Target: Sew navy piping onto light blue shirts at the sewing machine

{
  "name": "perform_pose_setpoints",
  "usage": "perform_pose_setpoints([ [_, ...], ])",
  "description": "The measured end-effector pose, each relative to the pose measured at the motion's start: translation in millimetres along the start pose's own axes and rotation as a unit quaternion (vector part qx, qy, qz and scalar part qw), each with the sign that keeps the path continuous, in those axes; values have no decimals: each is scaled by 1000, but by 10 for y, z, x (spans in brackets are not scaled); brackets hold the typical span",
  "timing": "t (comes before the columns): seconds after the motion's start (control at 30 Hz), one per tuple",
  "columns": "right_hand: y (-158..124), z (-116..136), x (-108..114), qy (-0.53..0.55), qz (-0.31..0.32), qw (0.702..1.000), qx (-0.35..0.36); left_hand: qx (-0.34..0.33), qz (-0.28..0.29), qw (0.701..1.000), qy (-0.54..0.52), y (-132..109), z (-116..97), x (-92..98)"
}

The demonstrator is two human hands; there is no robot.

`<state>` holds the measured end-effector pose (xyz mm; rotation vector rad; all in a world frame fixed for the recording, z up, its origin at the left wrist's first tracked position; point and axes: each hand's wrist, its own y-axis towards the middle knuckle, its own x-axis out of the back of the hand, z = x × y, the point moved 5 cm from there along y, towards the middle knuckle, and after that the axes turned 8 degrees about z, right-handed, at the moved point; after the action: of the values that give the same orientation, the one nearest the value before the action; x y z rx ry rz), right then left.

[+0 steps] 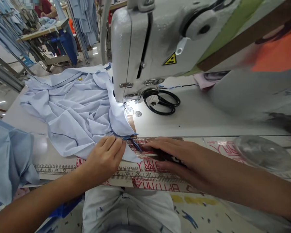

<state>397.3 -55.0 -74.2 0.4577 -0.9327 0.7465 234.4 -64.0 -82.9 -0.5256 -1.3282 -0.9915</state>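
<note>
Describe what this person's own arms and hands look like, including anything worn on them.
The bare left forearm and right forearm show no sleeves. The left hand and right hand wear no gloves, rings or watches that can be seen.

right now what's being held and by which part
The left hand pinches the blue garment at its piped edge; the right hand rests flat, apparently holding nothing.

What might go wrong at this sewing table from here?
The light blue garment lies bunched, so its weight might tug the dark blue piping out of line under the left hand. The right hand is also near that edge, and fingers could stray too close if they follow the cloth toward the sewing machine. The black-handled scissors beside the machine might snag the cloth.
</note>
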Motion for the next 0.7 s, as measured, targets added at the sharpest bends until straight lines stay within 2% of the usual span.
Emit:
perform_pose_setpoints([
  [0.07,27,-16,-30,-110,-45,993,10,14,4,1000,0,-13,11,-22],
  [0.13,87,-13,-98,-222,-70,972,10,10,2,1000,-8,-35,6,-28],
  [0.27,254,49,-187,-340,-69,937,35,-4,-10,999,-35,-74,2,-18],
  [0.4,375,74,-194,-371,-38,927,44,-5,-25,998,-53,-89,12,-18],
  [0.7,412,26,-234,-352,17,935,25,-5,-45,997,-61,-96,24,-31],
])
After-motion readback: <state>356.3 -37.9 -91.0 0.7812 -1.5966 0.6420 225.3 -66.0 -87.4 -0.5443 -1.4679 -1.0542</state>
